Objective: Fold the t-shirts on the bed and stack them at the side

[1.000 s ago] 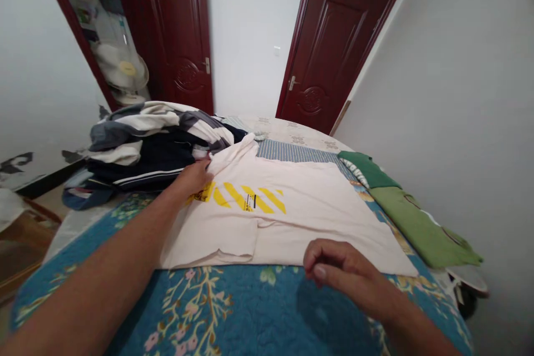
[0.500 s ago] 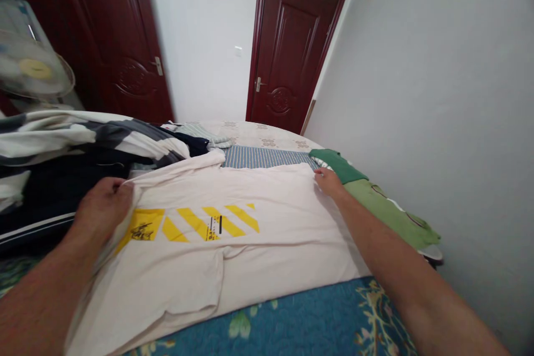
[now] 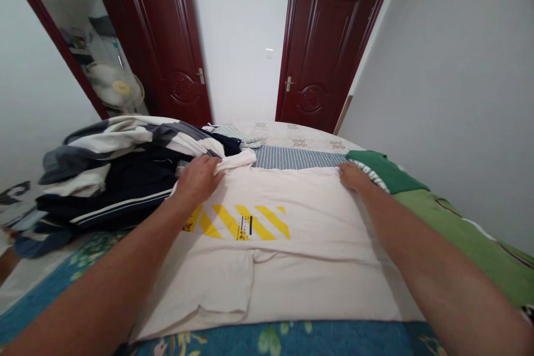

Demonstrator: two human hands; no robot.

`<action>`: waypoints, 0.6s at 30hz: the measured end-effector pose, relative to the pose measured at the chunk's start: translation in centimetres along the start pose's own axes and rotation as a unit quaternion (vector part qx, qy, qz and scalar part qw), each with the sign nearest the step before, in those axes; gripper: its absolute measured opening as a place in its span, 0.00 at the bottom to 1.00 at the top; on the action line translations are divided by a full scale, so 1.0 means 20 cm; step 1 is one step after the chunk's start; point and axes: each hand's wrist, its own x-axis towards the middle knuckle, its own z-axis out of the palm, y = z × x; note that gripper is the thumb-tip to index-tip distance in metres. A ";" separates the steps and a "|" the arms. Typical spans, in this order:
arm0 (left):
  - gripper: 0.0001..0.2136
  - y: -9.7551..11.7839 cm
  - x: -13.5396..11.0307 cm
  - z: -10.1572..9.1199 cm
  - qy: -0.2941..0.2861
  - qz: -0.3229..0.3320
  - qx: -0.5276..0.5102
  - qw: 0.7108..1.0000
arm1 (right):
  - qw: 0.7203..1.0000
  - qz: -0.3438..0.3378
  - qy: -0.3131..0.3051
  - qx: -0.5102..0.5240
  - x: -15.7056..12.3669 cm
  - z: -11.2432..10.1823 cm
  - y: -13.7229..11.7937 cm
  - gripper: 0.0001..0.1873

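Note:
A pale pink T-shirt (image 3: 300, 233) with yellow stripes lies spread on the bed, partly folded. My left hand (image 3: 199, 178) is closed on the shirt's far left corner, near its sleeve. At the far right corner my right hand (image 3: 352, 176) pinches the fabric edge. Both arms stretch forward over the shirt.
A heap of striped and dark clothes (image 3: 117, 172) lies to the left. Green garments (image 3: 438, 206) lie along the right by the wall. The bed has a blue floral cover (image 3: 271, 342). Two dark red doors, a wall clock and a fan stand behind.
My right hand went from the near edge to the shirt's far right corner. My left hand stayed at the far left corner. The view has swung about.

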 end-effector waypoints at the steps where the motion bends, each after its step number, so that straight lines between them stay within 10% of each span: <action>1: 0.22 0.03 0.05 0.03 -0.009 0.001 -0.001 1.000 | 1.000 0.002 -0.009 -0.002 0.00 0.00 0.01 0.23; 12: 0.11 0.08 0.45 0.18 -0.060 -0.128 -0.171 0.975 | 0.982 0.124 0.064 0.125 -0.02 0.02 0.08 0.14; 18: 0.13 -0.01 0.44 0.08 0.000 -0.151 -0.311 0.938 | 0.891 0.236 0.079 0.381 -0.08 -0.02 0.07 0.07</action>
